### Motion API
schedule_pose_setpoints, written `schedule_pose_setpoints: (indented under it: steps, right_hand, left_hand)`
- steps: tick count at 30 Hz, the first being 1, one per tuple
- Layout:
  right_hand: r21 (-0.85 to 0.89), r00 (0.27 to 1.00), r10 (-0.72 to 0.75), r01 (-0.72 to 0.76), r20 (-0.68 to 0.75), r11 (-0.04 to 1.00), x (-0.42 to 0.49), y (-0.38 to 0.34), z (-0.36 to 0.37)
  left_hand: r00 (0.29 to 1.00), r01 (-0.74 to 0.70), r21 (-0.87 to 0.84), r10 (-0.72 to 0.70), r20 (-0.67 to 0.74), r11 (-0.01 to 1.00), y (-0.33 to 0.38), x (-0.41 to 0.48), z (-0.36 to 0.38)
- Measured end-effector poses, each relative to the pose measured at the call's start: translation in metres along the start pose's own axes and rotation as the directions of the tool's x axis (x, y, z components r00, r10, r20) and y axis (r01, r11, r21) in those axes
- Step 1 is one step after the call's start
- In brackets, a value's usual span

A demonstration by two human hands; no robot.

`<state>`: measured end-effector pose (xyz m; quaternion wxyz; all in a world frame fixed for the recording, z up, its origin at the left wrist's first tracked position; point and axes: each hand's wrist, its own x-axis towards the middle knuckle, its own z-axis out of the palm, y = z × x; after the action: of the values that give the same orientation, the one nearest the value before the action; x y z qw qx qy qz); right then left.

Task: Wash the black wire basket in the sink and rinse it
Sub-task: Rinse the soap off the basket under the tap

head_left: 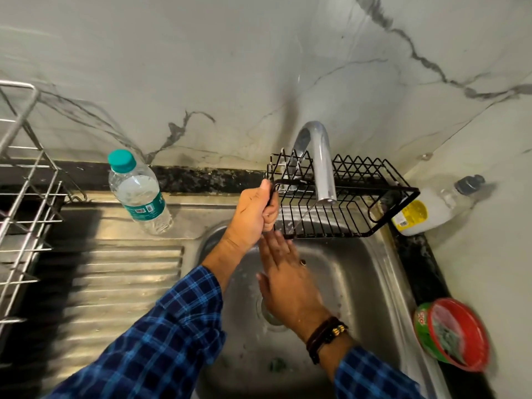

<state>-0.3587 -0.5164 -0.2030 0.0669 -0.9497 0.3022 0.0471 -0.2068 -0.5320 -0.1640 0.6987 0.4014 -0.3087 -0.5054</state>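
Rinsing looks underway: the left hand [253,208] grips the left end of the black wire basket [339,220], holding it over the steel sink [374,283] under the tap [319,156], where a thin stream seems to run. The right hand [285,272] is flat and open just below, holding nothing. Black granite counter [201,180], marble wall [201,67]

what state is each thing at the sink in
tap, thin stream running, it seems
black wire basket, held under tap, over sink
left hand, gripping basket's left end
right hand, open, fingers straight, below basket
water bottle, upright, capped
white bottle, dark cap on
red tub, blurred, lid unclear
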Motion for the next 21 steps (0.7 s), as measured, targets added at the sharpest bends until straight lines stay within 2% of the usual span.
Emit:
schedule_pose_setpoints:
  steps: [2, 4, 6, 8, 10, 12, 14, 15, 17, 20, 21]
  right_hand:
    - [-0.026, 0.999, 0.04, -0.041, -0.026, 0.999, 0.004, 0.017, -0.003]
    - [-0.012, 0.977, 0.198, -0.199, -0.073, 0.98, 0.002, 0.049, -0.001]
    - [0.037, 0.92, 0.377, -0.375, -0.112, 0.926, -0.005, 0.08, -0.001]
    - [0.061, 0.862, 0.501, -0.497, -0.083, 0.866, -0.008, 0.089, -0.002]
    - [0.064, 0.847, 0.53, -0.527, -0.038, 0.847, -0.001, 0.067, -0.001]
    - [0.072, 0.915, 0.4, -0.397, -0.05, 0.915, 0.01, 0.026, -0.002]
    - [0.165, 0.988, 0.147, -0.138, -0.042, 0.977, 0.02, -0.013, -0.005]
    - [0.239, 0.999, 0.045, -0.044, 0.0, 0.97, 0.024, -0.022, -0.008]
    - [0.317, 0.997, -0.056, 0.038, 0.046, 0.948, 0.027, -0.014, -0.013]
    - [0.159, 0.993, -0.113, 0.105, 0.043, 0.982, 0.015, 0.017, -0.021]
    - [0.166, 0.99, -0.13, 0.12, 0.049, 0.979, 0.009, 0.023, -0.026]
  left_hand:
    - [0.999, -0.023, 0.013, 0.023, 0.022, 1.0, 0.001, -0.004, -0.005]
    - [1.0, -0.017, -0.009, 0.017, 0.021, 1.0, 0.003, -0.011, -0.014]
    - [1.0, -0.003, -0.018, 0.003, 0.001, 1.0, 0.005, -0.019, -0.022]
    - [1.0, -0.005, 0.006, 0.005, -0.017, 1.0, 0.006, -0.028, -0.025]
    - [0.999, 0.001, 0.042, 0.001, -0.04, 0.999, 0.006, -0.037, -0.022]
    - [0.998, 0.021, 0.052, -0.018, -0.059, 0.998, 0.003, -0.042, -0.017]
    - [0.998, 0.032, 0.026, -0.031, -0.058, 0.999, 0.002, -0.047, -0.012]
    - [0.997, 0.043, 0.026, -0.041, -0.064, 0.999, 0.003, -0.049, -0.012]
    - [0.993, 0.078, 0.037, -0.074, -0.097, 0.996, 0.005, -0.054, -0.014]
    - [0.984, 0.108, -0.126, -0.124, -0.129, 0.986, 0.012, -0.067, -0.014]
    - [0.98, 0.126, -0.178, -0.15, -0.132, 0.976, 0.015, -0.07, -0.013]
